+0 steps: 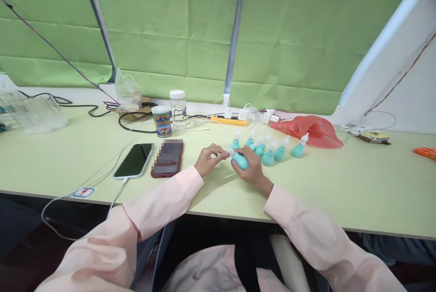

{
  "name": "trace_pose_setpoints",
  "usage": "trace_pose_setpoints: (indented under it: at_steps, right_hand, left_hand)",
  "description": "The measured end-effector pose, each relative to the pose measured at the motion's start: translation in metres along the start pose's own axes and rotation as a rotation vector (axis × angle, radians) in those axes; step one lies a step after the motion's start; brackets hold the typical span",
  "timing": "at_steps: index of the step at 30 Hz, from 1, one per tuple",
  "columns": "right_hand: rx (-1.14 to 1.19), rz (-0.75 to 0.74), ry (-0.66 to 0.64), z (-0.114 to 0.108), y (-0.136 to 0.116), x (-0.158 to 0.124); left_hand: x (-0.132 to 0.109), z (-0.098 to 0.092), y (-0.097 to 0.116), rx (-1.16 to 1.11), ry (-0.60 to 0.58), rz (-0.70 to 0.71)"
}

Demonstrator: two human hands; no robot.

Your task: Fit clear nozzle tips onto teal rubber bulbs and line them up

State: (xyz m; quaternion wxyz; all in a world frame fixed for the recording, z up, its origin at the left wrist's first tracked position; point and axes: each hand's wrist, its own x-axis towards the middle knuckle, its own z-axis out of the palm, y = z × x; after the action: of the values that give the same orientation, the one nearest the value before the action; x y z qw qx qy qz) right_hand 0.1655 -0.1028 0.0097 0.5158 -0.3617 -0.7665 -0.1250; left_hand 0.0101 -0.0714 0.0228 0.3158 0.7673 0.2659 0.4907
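Observation:
My right hand [251, 165] is wrapped round a teal nasal aspirator bulb [241, 161], tilted with its clear nozzle [232, 151] pointing up and left. At that nozzle my left hand [211, 158] is closed in a pinch, thumb and forefinger at its end. A small whitish piece [218, 165] lies below the left fingers, too unclear to name. Just beyond my right hand stand several more teal bulb aspirators [279, 153] with clear tips. One aspirator [297, 149] is set apart at the right end of the group.
Left of my hands lie a white-cased phone [133, 160] on a cable and a dark red phone [167, 158]. Behind them stand a printed can [161, 121] and a clear bottle [178, 109]. An orange power strip [229, 121] and a red plastic bag [308, 131] lie along the back.

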Motion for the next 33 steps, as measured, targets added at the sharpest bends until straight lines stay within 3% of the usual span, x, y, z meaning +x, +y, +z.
trace_pose_setpoints:
  at_steps: [6, 9, 14, 21, 28, 33]
  right_hand:
    - [-0.038, -0.017, 0.056, 0.002, 0.002, -0.001]
    - [-0.049, -0.019, 0.065, 0.003, 0.001, -0.001]
    - [-0.036, -0.013, 0.026, 0.004, -0.002, -0.001]
    - [-0.034, 0.025, 0.031, 0.004, -0.001, -0.003]
    - [-0.091, 0.066, 0.038, 0.009, -0.002, -0.004]
    - [-0.129, 0.091, 0.043, 0.011, -0.002, -0.005]
  left_hand:
    - [0.003, -0.003, 0.002, -0.205, -0.047, -0.152]
    - [0.003, -0.003, 0.003, -0.229, 0.011, -0.162]
    - [0.001, -0.001, 0.005, -0.084, 0.139, -0.055]
    - [-0.001, 0.0, 0.002, -0.03, 0.146, 0.056]
    - [-0.004, 0.003, 0.003, 0.335, 0.194, 0.32]
    - [-0.003, 0.004, 0.002, 0.449, 0.225, 0.424]
